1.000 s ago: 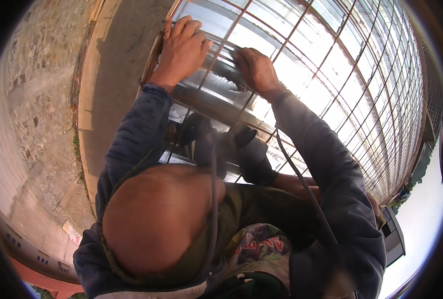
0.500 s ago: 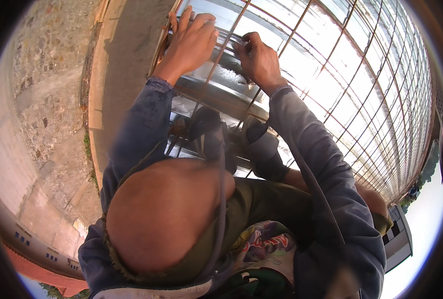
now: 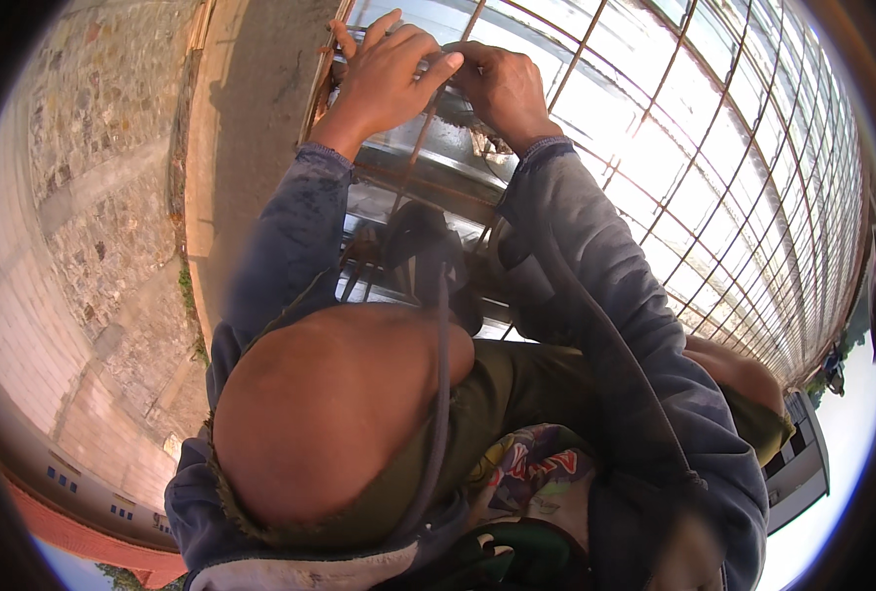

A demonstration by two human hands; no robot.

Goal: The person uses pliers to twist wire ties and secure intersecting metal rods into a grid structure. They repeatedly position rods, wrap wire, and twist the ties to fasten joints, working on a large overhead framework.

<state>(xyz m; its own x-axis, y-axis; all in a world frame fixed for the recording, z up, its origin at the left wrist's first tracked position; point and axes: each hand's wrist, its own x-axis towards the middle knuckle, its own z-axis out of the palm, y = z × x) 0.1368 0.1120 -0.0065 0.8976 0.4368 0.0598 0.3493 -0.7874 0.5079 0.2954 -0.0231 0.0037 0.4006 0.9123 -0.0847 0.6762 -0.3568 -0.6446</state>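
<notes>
Rebar grid (image 3: 654, 167) edge: left hand (image 3: 389, 74) and right hand (image 3: 502, 89) both clenched on bars.

No packages, signs (or screens).

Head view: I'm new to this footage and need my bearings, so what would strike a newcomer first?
Two bare hands meet at the top: the left hand and right hand grip a rusty rebar grid over shiny metal sheeting. Dark blue sleeves run down from them, a rounded brown shape fills the lower middle, and a stone wall lies far below at left.
</notes>
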